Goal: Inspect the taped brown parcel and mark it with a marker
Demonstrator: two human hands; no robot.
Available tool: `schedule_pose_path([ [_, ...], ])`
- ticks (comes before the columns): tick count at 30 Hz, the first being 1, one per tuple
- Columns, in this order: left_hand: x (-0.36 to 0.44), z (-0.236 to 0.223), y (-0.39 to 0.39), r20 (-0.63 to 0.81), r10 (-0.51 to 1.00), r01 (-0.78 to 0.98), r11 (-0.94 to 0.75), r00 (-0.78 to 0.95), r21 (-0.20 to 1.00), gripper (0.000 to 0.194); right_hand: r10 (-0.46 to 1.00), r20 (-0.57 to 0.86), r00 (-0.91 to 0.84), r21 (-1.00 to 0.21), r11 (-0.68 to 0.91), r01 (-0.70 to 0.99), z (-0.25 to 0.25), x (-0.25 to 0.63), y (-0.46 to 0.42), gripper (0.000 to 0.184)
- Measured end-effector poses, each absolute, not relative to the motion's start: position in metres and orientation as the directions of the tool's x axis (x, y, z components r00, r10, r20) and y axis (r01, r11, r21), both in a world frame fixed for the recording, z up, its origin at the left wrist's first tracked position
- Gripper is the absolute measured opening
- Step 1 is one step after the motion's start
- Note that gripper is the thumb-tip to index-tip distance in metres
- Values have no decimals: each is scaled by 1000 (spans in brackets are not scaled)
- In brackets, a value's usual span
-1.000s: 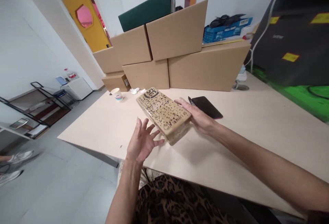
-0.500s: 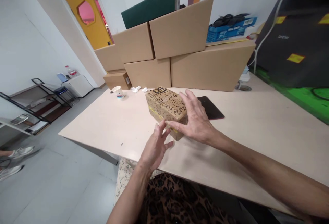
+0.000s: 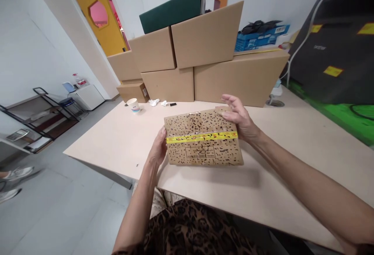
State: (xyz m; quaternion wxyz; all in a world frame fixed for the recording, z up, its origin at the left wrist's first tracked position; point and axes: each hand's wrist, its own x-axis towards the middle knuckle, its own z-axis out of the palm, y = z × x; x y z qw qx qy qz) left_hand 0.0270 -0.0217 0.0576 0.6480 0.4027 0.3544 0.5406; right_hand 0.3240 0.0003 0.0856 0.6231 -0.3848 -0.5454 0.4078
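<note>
A brown cardboard box [image 3: 204,151] covered in black specks, with a strip of yellow tape across it, is held above the table [image 3: 108,142] with its broad taped face toward me. My left hand [image 3: 159,146] grips its left edge, with most fingers hidden behind. At the upper right corner, my right hand [image 3: 241,118] has its thumb on the face and its fingers around the back; how far they reach is partly hidden. The box covers the black tablet-like pad behind it almost entirely.
Large plain cartons [image 3: 216,44] are stacked along the table's back, topped by a dark green box file [image 3: 172,11]. A paper cup [image 3: 133,106] and crumpled tissues [image 3: 154,102] stand back left. A dark covered machine [image 3: 330,52] is at right. A person's shoes [image 3: 20,175] show at far left.
The speckled box has been turned so its taped face now points at me. My left hand, earlier open beside it, has closed on its left edge; my right hand has shifted to the upper right corner.
</note>
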Motion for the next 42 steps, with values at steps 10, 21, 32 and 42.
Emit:
schedule_pose_path([
  [10, 42, 57, -43, 111, 946, -486, 53, 303, 872, 95, 946, 276, 167, -941, 302, -155, 73, 318, 1, 64],
  [21, 30, 59, -44, 221, 975, -503, -209, -36, 839, 86, 983, 67, -172, -957, 15, -289, 74, 286, -24, 84],
  [32, 30, 45, -32, 135, 973, -443, -39, 188, 896, 83, 981, 195, 12, -950, 192, -245, 74, 287, -17, 72],
  [42, 24, 43, -26, 133, 984, -450, -172, -118, 876, 54, 972, 165, -168, -969, 128, -211, 72, 279, -26, 84],
])
